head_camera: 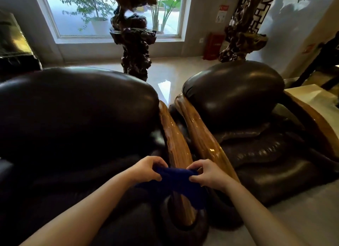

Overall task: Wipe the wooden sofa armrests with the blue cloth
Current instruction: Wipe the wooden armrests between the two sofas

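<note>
A dark blue cloth (176,183) is stretched between both hands just above the near end of a glossy wooden armrest (174,135). My left hand (148,169) pinches the cloth's left edge. Its right edge is gripped by my right hand (207,173). The lower part of the cloth hangs down over the armrest. A second wooden armrest (198,133) runs beside the first, on the right-hand sofa chair. A third armrest (315,121) shows at the far right.
Dark leather cushions (73,108) fill the left sofa, and a dark leather chair (236,93) stands on the right. Carved dark wood stands (134,44) rise behind, in front of a window. Shiny tiled floor (165,69) lies beyond the sofas.
</note>
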Motion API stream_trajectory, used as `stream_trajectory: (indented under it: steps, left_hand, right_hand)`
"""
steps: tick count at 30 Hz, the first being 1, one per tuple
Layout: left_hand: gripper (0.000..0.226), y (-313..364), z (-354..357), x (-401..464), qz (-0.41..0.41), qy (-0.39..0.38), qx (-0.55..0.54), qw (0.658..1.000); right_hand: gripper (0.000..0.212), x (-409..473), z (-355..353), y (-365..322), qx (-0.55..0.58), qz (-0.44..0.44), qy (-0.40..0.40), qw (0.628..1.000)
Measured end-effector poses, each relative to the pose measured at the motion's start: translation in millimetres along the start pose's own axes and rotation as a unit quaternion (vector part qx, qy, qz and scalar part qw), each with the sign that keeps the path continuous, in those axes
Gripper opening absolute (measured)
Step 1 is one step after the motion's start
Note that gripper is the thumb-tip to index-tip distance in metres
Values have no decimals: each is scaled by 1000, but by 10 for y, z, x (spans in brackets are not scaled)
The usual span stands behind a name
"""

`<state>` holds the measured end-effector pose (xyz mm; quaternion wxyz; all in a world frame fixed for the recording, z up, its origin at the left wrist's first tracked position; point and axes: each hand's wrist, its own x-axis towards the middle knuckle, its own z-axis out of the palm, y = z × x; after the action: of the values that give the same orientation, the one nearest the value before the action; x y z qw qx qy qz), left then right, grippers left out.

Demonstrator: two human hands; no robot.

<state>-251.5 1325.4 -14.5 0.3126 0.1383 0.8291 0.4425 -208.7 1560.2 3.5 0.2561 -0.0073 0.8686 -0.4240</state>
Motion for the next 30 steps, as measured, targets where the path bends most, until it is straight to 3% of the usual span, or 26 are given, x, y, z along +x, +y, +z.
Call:
stream_trajectory:
  steps: [9,15,20,23,26,28,30]
  left_hand:
    - [39,-85,435,1149,-17,158,-13,987]
    - [34,-645,717,1945,-4,247,34,968]
    - [35,-1335,1108,2339,-57,196,102,974]
    - [35,-1584,1279,2319,-78,199,71,974]
    - [26,-1605,1339,2333,-101,277,-9,955]
    - [28,-1559,1366,2396,-95,353,-38,930]
    - [40,-1508,1431,2480,-81,416,-37,905]
  right_hand:
    - [23,1261,-705,703,-135,-80,-10,988]
    - [24,2247,-637,1273,-240,-155,5,958]
    - [31,2710,-172,2052,-293,-153,-33,943]
    - [30,2735,-15,2288,-286,-138,23,948]
    - [33,2710,26,2304,-187,-74,126,971]
    - [42,2652,96,2309,-173,-83,268,944]
    - [51,2591,192,2287,-208,-125,347,906]
